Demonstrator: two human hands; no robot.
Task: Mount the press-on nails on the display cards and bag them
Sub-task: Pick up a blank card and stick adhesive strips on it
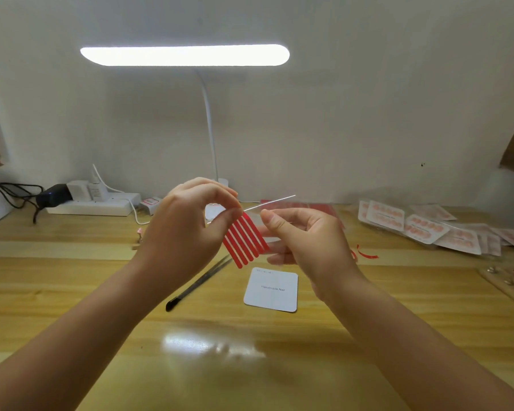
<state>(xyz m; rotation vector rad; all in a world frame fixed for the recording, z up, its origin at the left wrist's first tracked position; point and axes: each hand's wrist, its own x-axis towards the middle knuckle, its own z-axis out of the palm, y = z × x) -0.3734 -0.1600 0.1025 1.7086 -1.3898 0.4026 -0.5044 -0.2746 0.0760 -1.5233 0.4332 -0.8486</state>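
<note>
Hands w/ red-striped sheet, above blank card.

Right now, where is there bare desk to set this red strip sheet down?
Bare wood lies in front of the white card, toward you, and left of the tweezers below the power strip. The right side is crowded: finished nail cards at the back, a studded board at the edge. Both hands hold the strip sheet.

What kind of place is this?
Probably a small home craft desk for packing fake nails: a wooden table under a desk lamp, a blank nail card, and finished nail cards piled at the right.
</note>
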